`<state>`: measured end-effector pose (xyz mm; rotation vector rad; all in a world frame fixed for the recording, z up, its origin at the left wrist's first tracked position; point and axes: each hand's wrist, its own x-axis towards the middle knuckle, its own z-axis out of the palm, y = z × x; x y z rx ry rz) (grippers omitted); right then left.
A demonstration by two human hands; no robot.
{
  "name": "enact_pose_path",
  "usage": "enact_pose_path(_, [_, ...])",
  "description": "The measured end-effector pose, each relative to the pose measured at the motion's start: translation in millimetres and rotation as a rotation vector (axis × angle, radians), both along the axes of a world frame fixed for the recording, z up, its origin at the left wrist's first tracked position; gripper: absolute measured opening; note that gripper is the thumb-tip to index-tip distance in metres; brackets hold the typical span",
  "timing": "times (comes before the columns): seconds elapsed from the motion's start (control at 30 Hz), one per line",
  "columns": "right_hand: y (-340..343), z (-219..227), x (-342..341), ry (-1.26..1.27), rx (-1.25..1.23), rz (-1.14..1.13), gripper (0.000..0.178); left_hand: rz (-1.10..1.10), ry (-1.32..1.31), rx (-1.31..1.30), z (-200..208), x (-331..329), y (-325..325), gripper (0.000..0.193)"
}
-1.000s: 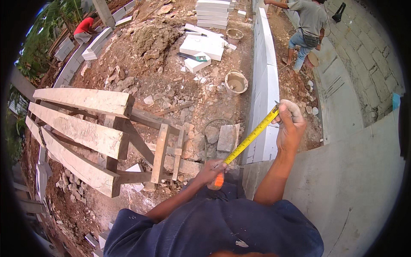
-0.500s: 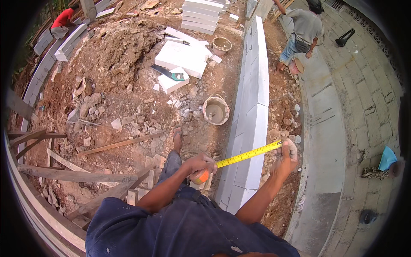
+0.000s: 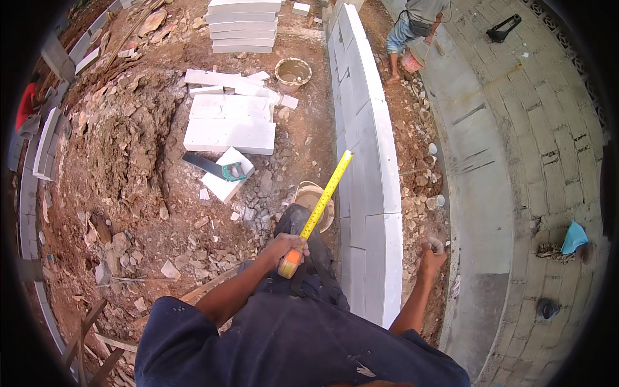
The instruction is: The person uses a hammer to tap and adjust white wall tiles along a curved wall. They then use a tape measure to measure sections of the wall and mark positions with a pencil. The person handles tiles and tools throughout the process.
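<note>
My left hand [image 3: 287, 250] is wrapped around an orange tape measure [image 3: 290, 263]. Its yellow blade [image 3: 326, 197] sticks out stiffly, up and to the right, crossing over a bucket of grey mix [image 3: 314, 197]. The blade's free end hangs just left of the white block wall [image 3: 377, 168] in the picture. On the wall's other side, my right hand [image 3: 432, 254] is apart from the tape with its fingers curled in. Whatever it may hold is hidden.
Left of the wall lie white blocks [image 3: 229, 132], a handsaw [image 3: 213, 168] and a second bucket [image 3: 293, 72]. A block stack [image 3: 242, 29] stands farther off. One co-worker [image 3: 412, 29] is beyond the wall, another in red [image 3: 28, 106] at far left. Rubble covers the ground.
My right hand has let go of the tape's end. The blade has swung from across the wall to its left side. My view has shifted, and a leg now partly covers the near bucket.
</note>
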<state>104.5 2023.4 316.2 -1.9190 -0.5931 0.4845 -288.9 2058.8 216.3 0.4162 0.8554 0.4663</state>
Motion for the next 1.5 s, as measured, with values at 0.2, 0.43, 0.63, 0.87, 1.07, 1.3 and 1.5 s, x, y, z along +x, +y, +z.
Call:
enact_pose_path(0.2, [124,-118,-21,0.213,-0.029,0.027,0.013,0.257,-0.061,-0.149,-26,-45,137,0.022])
enact_pose_path(0.43, [427,-204,-72,0.01,-0.32,0.656,0.02,0.66,-0.12,-0.041,-52,-107,420,0.024])
enact_pose_path(0.63, [692,-133,-48,-0.198,-0.206,0.855,0.025,0.984,-0.284,-0.262,-97,-114,543,0.026])
enact_pose_path(0.87, [948,-136,-46,-0.05,-0.113,0.834,0.019,0.843,-0.156,-0.437,-117,-86,688,0.029])
enact_pose_path(1.07, [1051,-162,-6,0.034,-0.289,0.664,0.017,0.757,0.098,-0.33,-105,-38,955,0.026])
enact_pose_path(1.3, [1240,-159,-5,0.098,-0.505,0.788,0.016,0.7,0.052,-0.12,-14,-23,1202,0.023])
enact_pose_path(1.5, [1474,-208,-73,-0.001,-0.599,1.067,0.023,0.873,-0.142,-0.077,7,-37,1422,0.021])
